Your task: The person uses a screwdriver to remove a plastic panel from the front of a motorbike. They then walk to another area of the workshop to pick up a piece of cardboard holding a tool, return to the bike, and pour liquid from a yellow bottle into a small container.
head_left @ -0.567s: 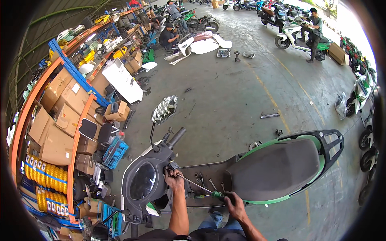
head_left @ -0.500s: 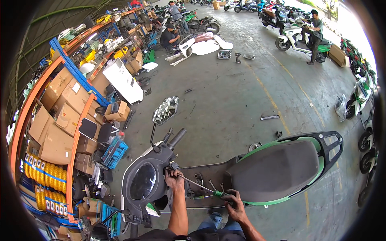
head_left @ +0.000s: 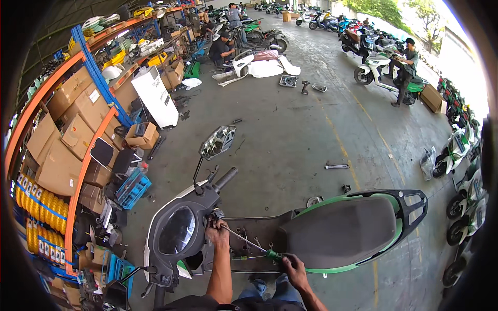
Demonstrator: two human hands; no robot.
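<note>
Long steel-shafted, green-handled screwdriver (head_left: 273,254) | right grip (head_left: 293,268): curled round handle | left grip (head_left: 217,232): curled by tip, hold unclear | view swung; tool still spans grips, work likely unchanged

Boxes (head_left: 58,168) on shelving (head_left: 100,75), left of scooter (head_left: 332,228).

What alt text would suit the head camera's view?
A person's right hand holds a green-handled screwdriver whose metal shaft slants toward the left hand, above a black, white and green scooter. Orange-and-blue metal shelving holds brown cardboard boxes at left.
</note>
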